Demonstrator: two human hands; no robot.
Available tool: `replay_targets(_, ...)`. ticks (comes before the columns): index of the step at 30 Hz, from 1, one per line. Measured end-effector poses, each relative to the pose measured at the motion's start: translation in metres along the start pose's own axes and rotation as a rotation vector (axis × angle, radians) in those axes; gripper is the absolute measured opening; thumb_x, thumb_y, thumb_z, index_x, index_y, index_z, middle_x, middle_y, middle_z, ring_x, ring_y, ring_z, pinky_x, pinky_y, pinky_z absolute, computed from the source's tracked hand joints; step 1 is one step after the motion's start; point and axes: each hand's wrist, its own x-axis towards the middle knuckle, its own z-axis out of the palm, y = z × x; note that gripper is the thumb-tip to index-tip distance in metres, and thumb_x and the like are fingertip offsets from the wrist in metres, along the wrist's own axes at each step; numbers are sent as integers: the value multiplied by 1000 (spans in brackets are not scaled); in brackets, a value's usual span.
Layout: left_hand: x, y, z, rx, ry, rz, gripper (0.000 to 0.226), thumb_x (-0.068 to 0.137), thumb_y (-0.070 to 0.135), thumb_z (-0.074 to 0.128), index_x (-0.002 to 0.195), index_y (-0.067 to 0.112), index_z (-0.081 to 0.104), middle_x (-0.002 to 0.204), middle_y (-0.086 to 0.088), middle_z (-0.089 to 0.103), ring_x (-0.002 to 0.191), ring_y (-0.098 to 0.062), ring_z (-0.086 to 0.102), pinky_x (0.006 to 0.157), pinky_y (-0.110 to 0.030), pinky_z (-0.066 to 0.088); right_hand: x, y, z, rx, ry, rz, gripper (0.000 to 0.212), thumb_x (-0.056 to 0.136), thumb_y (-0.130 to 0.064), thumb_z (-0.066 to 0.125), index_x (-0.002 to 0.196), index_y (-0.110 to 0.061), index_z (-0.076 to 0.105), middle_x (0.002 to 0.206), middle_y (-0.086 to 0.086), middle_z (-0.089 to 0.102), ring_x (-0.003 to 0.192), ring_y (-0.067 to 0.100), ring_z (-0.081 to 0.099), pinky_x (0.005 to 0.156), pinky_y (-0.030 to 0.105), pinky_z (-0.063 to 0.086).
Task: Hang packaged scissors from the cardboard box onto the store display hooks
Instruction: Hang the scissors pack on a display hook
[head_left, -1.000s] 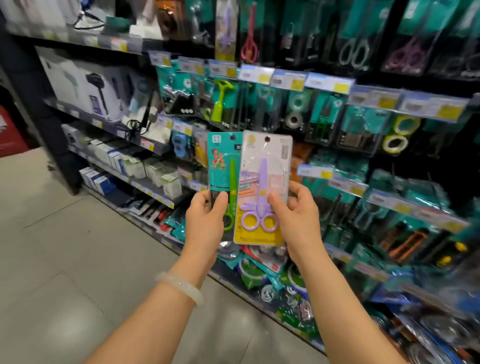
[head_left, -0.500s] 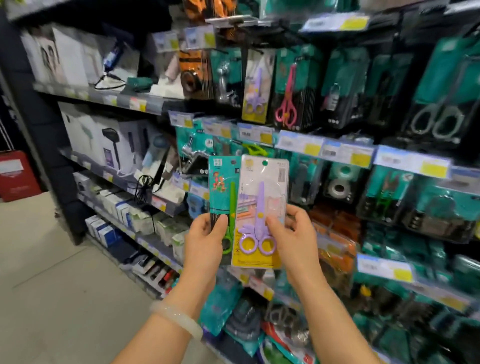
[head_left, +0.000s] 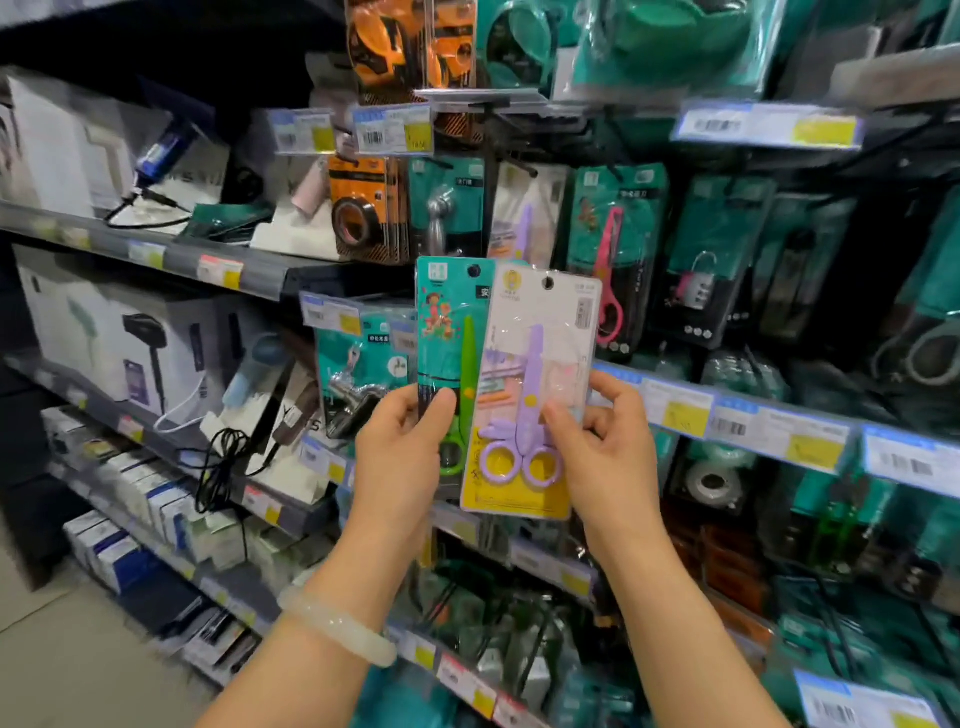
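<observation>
You have lifted both packs up, left hand (head_left: 400, 457) pinching the green scissors pack (head_left: 447, 332), right hand (head_left: 602, 447) pinching the purple scissors pack (head_left: 535, 384), near the far hook (head_left: 511, 166).

Retail shop aisle: shelves (head_left: 260, 270) edged with barcode price tags (head_left: 769, 124), blister-packed hardware on display hooks (head_left: 719, 260), boxed hair dryers (head_left: 124, 338) stocked left.
</observation>
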Motion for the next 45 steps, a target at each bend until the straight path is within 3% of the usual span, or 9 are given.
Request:
replay_targets(8, 81, 21, -13, 6, -119, -18, 7, 91, 20, 60, 95, 20, 66, 97, -5, 73, 99, -30, 67, 90, -53, 51, 43, -5, 51, -12, 127, -82, 36, 90, -11, 59, 119, -25, 43, 89, 6, 70, 73, 12, 69, 69, 29, 56)
replay_targets(13, 125, 28, -22, -25, -138, -6, 10, 92, 13, 59, 85, 19, 63, 97, -12, 71, 94, -31, 65, 87, -47, 50, 67, -12, 79, -63, 214, -157, 38, 91, -11, 59, 120, -28, 42, 90, 7, 69, 73, 10, 68, 62, 20, 51)
replay_targets(18, 161, 27, -34, -39, -189, -23, 5, 92, 17, 59, 91, 17, 64, 98, -12, 70, 91, -27, 63, 83, -46, 49, 95, -23, 97, -191, 300, -251, 47, 90, -12, 60, 120, -40, 36, 95, 11, 64, 83, 23, 64, 59, 14, 48)
replay_targets(25, 187, 24, -41, -44, -248, -43, 7, 93, 19, 59, 87, 20, 63, 89, -6, 68, 81, -23, 59, 71, -36, 45, 128, -35, 108, -267, 367, -310, 54, 91, -10, 58, 138, -28, 39, 68, -8, 48, 70, 14, 57, 47, 8, 39)
replay_targets(28, 192, 23, -41, -52, -264, -46, 10, 93, 16, 58, 85, 19, 63, 81, -1, 66, 77, -19, 57, 67, -32, 44, 136, -34, 108, -296, 392, -323, 54, 91, -11, 58, 139, -28, 39, 70, -6, 52, 67, 9, 55, 49, 7, 40)
replay_targets(33, 199, 20, -43, -52, -279, -70, 8, 93, 18, 58, 87, 20, 63, 90, -4, 70, 86, -24, 62, 76, -40, 49, 137, -23, 106, -357, 431, -318, 54, 91, -18, 59, 138, -34, 38, 88, 19, 57, 81, 29, 59, 61, 19, 47)
replay_targets(37, 202, 19, -44, -40, -278, -87, 5, 92, 20, 59, 91, 21, 64, 96, -5, 72, 97, -29, 66, 86, -46, 51, 139, -21, 105, -382, 452, -291, 54, 92, -18, 58, 139, -33, 37, 89, 13, 56, 77, 20, 57, 56, 16, 46)
replay_targets(41, 202, 19, -43, -57, -289, -74, 5, 92, 19, 59, 93, 19, 64, 91, -1, 70, 86, -20, 63, 74, -35, 50, 155, -20, 101, -423, 453, -254, 53, 92, -17, 58, 140, -28, 38, 80, -1, 51, 75, 17, 56, 64, 24, 46)
replay_targets(45, 202, 21, -43, -73, -296, -65, 10, 92, 18, 58, 100, 14, 65, 88, 0, 69, 81, -16, 61, 67, -28, 47, 179, -19, 97, -518, 473, -219, 45, 93, -15, 55, 135, -20, 41, 79, -11, 48, 59, 0, 44, 47, 7, 36)
